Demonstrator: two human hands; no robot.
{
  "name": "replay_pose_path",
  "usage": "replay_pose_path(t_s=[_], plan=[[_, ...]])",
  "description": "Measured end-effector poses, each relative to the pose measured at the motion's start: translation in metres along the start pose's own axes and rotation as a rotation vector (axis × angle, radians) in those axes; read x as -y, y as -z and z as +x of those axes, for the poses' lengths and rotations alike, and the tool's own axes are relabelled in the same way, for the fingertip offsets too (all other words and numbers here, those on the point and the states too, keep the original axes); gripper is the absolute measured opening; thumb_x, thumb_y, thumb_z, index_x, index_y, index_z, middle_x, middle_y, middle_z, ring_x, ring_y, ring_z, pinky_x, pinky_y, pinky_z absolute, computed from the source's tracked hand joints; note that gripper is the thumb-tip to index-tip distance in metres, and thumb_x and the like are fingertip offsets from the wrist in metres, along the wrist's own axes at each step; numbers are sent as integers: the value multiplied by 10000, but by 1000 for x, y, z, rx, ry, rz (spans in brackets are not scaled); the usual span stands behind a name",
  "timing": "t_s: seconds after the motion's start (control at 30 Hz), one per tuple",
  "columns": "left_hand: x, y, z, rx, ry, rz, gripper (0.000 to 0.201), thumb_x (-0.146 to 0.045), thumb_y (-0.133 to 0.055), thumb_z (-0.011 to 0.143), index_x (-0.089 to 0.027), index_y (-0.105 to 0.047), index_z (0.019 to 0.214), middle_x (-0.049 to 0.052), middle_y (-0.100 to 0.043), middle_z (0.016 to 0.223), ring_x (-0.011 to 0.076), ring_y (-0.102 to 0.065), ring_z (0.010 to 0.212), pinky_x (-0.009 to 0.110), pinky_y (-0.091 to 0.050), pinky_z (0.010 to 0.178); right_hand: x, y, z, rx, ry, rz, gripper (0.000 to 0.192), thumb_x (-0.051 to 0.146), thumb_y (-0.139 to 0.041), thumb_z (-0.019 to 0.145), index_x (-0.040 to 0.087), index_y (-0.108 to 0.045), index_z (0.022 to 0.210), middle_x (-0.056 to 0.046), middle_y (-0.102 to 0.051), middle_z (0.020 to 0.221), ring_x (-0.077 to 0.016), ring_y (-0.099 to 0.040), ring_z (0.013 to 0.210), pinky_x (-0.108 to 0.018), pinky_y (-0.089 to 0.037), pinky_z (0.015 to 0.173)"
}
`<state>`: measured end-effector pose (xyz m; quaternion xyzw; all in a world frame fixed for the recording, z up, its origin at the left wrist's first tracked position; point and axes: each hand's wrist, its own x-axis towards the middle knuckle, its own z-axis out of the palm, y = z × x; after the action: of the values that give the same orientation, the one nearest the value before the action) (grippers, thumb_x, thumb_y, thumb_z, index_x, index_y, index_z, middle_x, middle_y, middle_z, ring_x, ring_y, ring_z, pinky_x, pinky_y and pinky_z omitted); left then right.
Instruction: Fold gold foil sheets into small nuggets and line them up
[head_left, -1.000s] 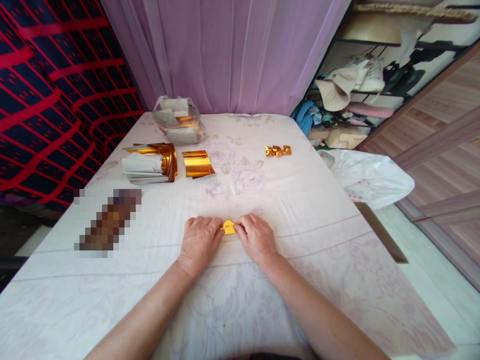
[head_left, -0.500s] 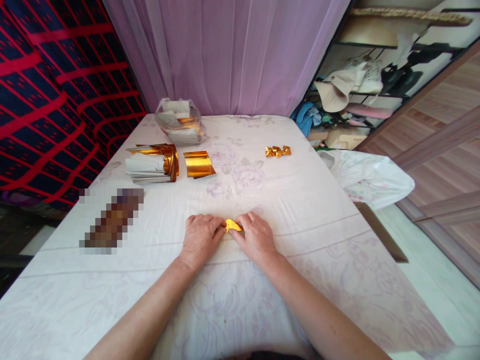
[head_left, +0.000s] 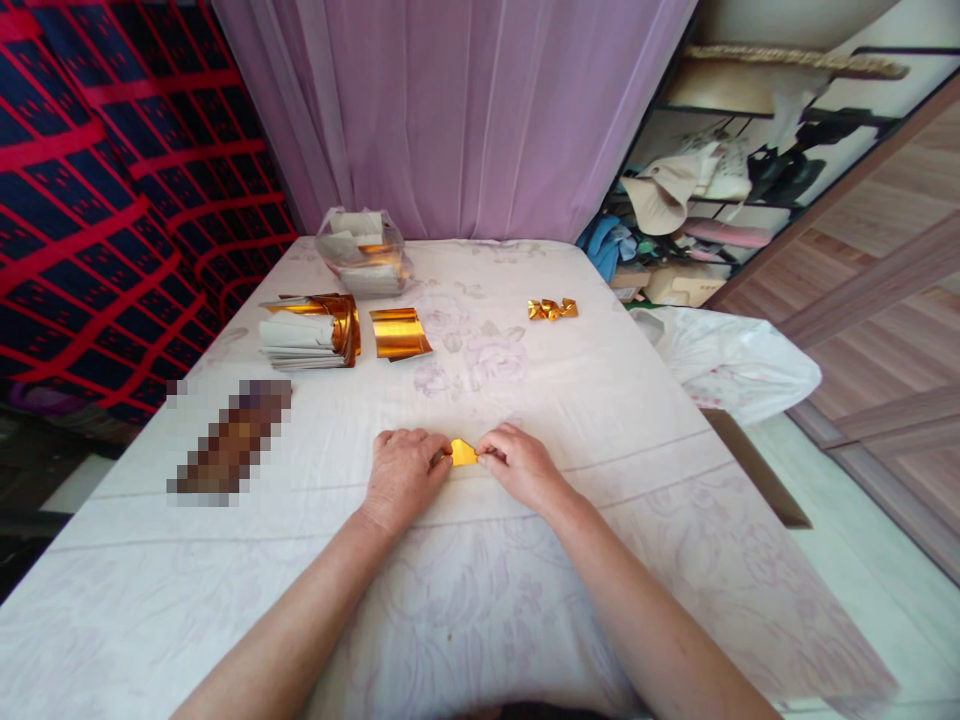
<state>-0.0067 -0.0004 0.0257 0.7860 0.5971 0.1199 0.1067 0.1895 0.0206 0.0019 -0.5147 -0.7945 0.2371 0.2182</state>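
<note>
Now both my hands are on the table [head_left: 660,480], pinching a little folded gold paper [head_left: 463,453] between them. My left hand [head_left: 405,468] has one end under its thumb and fingers, and my right hand [head_left: 523,465] nips the pointy other end. The paper is near my side, in the middle. Farther off sit some flat gold sheets [head_left: 400,333], and just left of them is a fat pile of bent sheets [head_left: 307,338]. Behind that pile is a see-through bag [head_left: 364,265] with more papers. Some crinkly gold bits [head_left: 553,309] lie off to the right.
</note>
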Motion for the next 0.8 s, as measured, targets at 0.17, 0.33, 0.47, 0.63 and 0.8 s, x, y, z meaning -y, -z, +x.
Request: replay_pose_path(t_s=[0.17, 0.33, 0.47, 0.63, 0.8], plan=[[-19, -3, 4, -59, 36, 141, 251, -423, -554, 885, -212, -666, 809, 75, -680, 824, 273, -606, 847, 459, -329, 843, 2, -2, -2, -24, 8, -8, 133, 71, -628, 797, 202, -645, 788, 7, -597, 817, -118, -557, 724, -230, -404, 656], [-19, -4, 2, -62, 53, 147, 227, -395, -541, 901, -210, -657, 838, 80, -656, 851, 285, -592, 871, 444, -344, 800, 4, -1, -3, -26, 14, -14, 133, 70, -630, 797, 202, -643, 786, 13, -597, 808, -114, -553, 707, -227, -399, 647], [-4, 2, -6, -48, 70, 148, 195, -387, -552, 896, -226, -655, 854, 68, -646, 873, 274, -580, 886, 422, -349, 792, 3, 0, -2, -15, 22, -19, 140, 60, -632, 795, 200, -646, 791, 12, -603, 802, -116, -564, 722, -223, -398, 648], [6, 5, -13, -42, 90, 132, 188, -374, -546, 900, -229, -660, 862, 63, -646, 900, 268, -572, 903, 411, -352, 794, 5, 0, -4, -4, 0, -55, 121, 82, -620, 820, 197, -657, 813, 0, -612, 821, -124, -572, 759, -227, -404, 673], [3, 4, -13, -26, 116, 127, 168, -351, -566, 898, -225, -677, 893, 53, -647, 901, 263, -576, 911, 414, -351, 813, 15, 0, -9, 10, 85, -190, 321, 97, -534, 877, 228, -648, 1147, -43, -618, 959, -166, -569, 893, -261, -416, 769]])
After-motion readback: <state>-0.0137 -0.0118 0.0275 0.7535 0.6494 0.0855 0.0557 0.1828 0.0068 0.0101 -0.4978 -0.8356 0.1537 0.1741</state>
